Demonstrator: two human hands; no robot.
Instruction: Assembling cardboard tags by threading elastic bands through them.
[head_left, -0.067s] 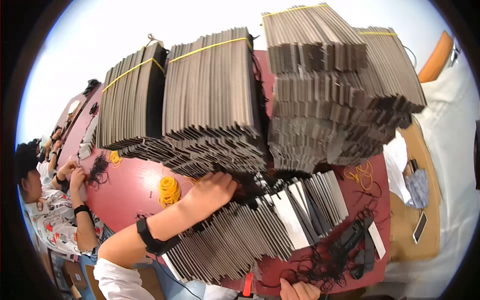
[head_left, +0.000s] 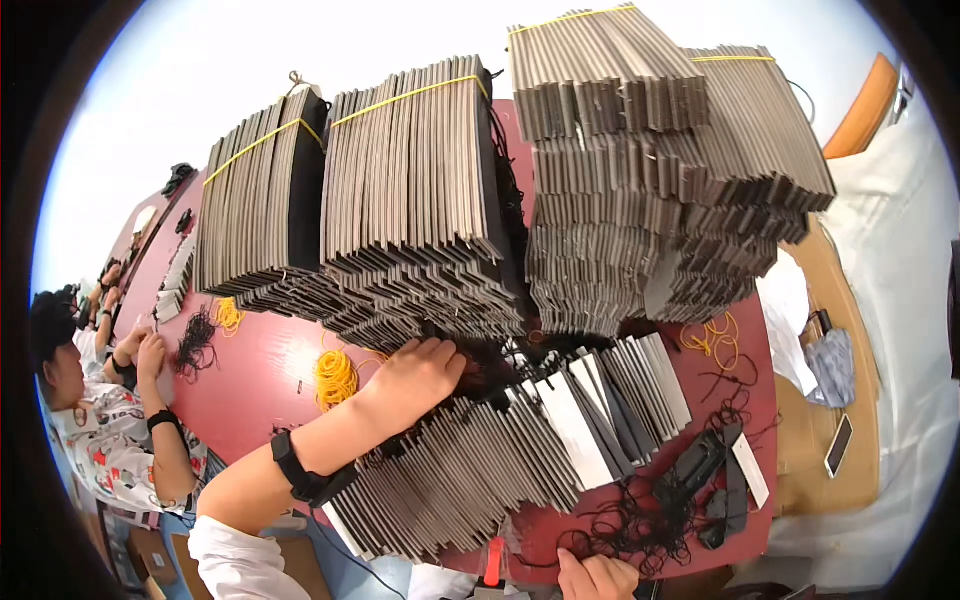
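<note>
A row of thin grey boards (head_left: 455, 480), standing on edge and leaning together, lies across the red table before me. My left arm, with a black band on its wrist, reaches over the row's left end. At the far edge my left hand (head_left: 428, 366) is bent with its fingers drawn together, next to a tangle of black cords (head_left: 485, 365); the fingertips are hidden. By the table's near edge my right hand (head_left: 597, 577) is closed, thumb against fingers, at a thin black cord (head_left: 540, 563). More loose black cords (head_left: 640, 530) lie heaped beside it.
Tall banded stacks of grey boards (head_left: 410, 170) and more stacks (head_left: 620, 190) rise at the back. Yellow bands (head_left: 336, 380) lie coiled left. Black parts (head_left: 700, 465) sit at right, a phone (head_left: 839, 446) beyond. A co-worker (head_left: 110, 400) works at far left.
The whole view has shifted slightly. Both hands keep about the same place and pose; nothing is visibly taken up or let go.
</note>
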